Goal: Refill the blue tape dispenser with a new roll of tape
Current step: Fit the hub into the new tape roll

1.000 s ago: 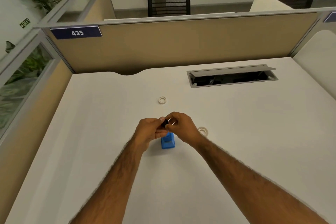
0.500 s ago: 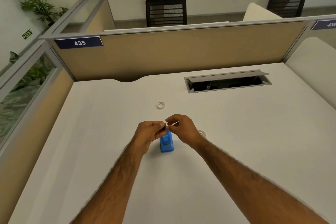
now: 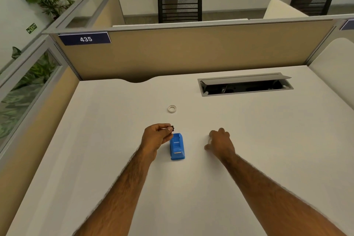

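Observation:
The blue tape dispenser (image 3: 177, 146) stands on the white desk (image 3: 268, 140), between my two hands. My left hand (image 3: 157, 138) hovers just left of its far end and pinches a small black spindle (image 3: 172, 128) between thumb and fingers. To the right of the dispenser, my right hand (image 3: 220, 142) is low over the desk, palm down, fingers curled. Whatever is under it is hidden. One white tape roll (image 3: 172, 109) lies flat farther back, apart from both hands.
An open cable tray (image 3: 245, 84) is sunk into the desk at the back right. A beige partition (image 3: 191, 51) closes the far edge, a glass-topped one (image 3: 28, 86) the left side. Beyond them stand black chairs and potted plants.
My hands were together above the dispenser. The right hand has since moved right and down to the desk, over the spot where a second white roll lay. The left keeps the black spindle.

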